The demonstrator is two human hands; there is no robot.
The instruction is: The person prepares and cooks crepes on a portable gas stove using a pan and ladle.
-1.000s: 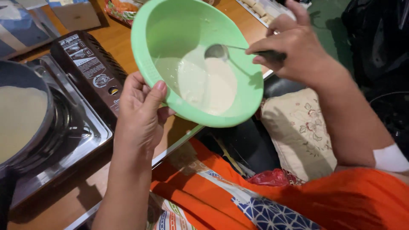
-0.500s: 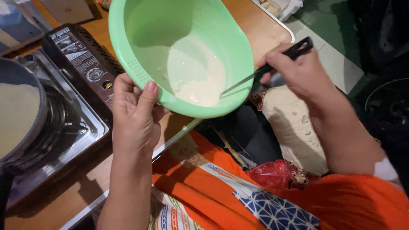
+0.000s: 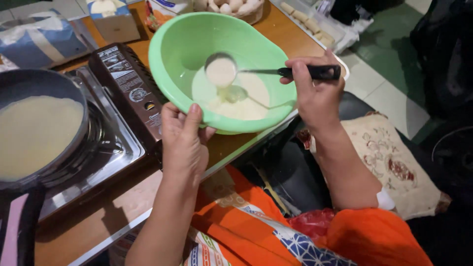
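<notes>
A light green plastic bowl [image 3: 187,44] is tilted over the near edge of the tabletop [image 3: 123,207], and a shallow pool of pale batter [image 3: 236,101] has gathered in its lower side, the side nearest the person. A ladle [image 3: 221,69] hangs just above that pool, its round cup full of batter and level, its long axis running almost straight across from the cup at the bowl's middle to the black handle out past the right rim. The right hand [image 3: 315,93] is clenched around that handle, just outside the bowl. The left hand [image 3: 185,143] grips the bowl's near rim from below, thumb hooked over the edge, propping the tilt. The pan lies to the left of the ladle, on the far side of the left hand: a dark frying pan [image 3: 59,83] with a thin batter layer spread in it sits on a portable gas stove [image 3: 123,83]. An orange patterned garment [image 3: 276,231] covers the lap below, and an embroidered cushion [image 3: 394,162] lies to the right.
</notes>
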